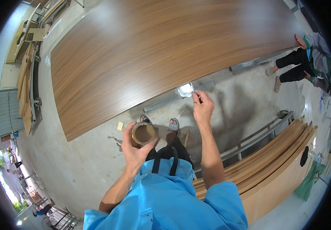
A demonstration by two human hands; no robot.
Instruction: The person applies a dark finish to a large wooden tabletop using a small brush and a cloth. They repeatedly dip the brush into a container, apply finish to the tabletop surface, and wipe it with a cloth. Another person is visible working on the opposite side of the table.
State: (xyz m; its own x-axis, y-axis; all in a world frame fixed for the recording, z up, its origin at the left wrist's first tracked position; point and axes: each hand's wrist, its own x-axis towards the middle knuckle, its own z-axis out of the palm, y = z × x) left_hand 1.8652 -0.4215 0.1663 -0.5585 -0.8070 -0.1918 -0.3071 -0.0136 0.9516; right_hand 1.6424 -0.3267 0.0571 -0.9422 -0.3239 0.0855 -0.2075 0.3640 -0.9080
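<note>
My left hand [135, 149] is wrapped round a round brown thing with a thick pale rim [143, 133], much like a roll of packing tape; whether it has a bottom I cannot tell. With fingertips pinched together, my right hand [203, 105] holds a crumpled white wad [185, 90], cloth or paper. The wad is at the near edge of a large wood-grain panel [165, 50], which spans the area in front of me. Whether it touches that edge is unclear.
Another person [311, 57] stands at the panel's right end, one hand on it. Wooden boards [265, 165] are stacked on edge at my right, beside a metal rail [250, 142]. Metal bars [179, 96] lie under the panel. More boards [26, 84] lean on a wheeled rack at left.
</note>
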